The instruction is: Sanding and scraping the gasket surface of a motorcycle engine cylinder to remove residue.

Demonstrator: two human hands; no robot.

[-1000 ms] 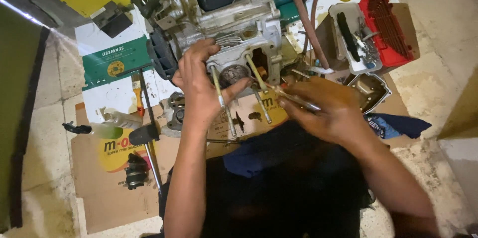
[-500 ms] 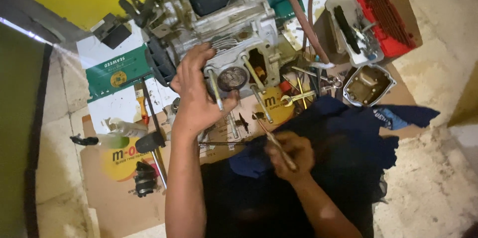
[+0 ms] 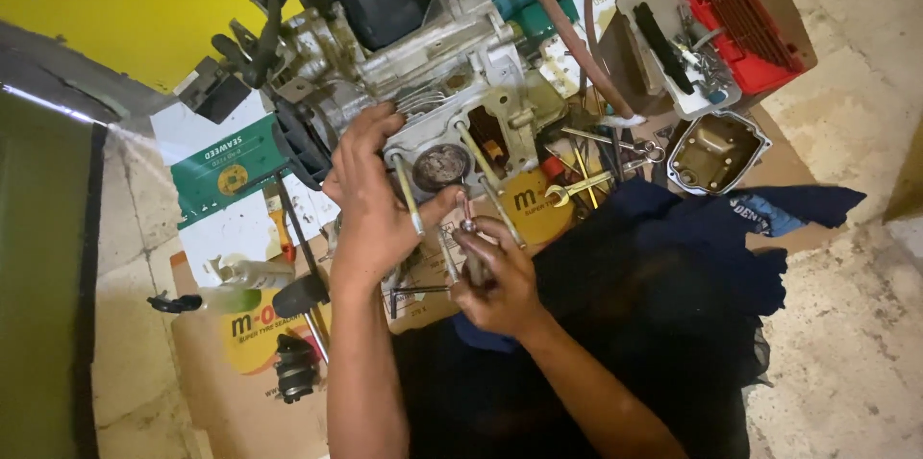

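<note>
Basically the grey cast-metal engine block (image 3: 423, 65) on the cardboard is braced by the left hand (image 3: 370, 199), fingers spread round a long stud. A thin metal tool (image 3: 469, 238) is pinched in the right hand (image 3: 495, 281), near the piston bore. Prob mid-teardown; next move needs careful alignment w/ the bore.

**Tight quarters around the engine face**

The engine block (image 3: 423, 65) walls off the far side, and its long studs (image 3: 478, 153) stick out toward the person, leaving only narrow lanes between them. The left hand (image 3: 370, 199) fills the lane on the left, the right hand (image 3: 495, 276) the one below. Spanners (image 3: 577, 188) and a metal cover (image 3: 716, 151) crowd the cardboard to the right; bare concrete floor (image 3: 846, 344) lies open beyond
</note>
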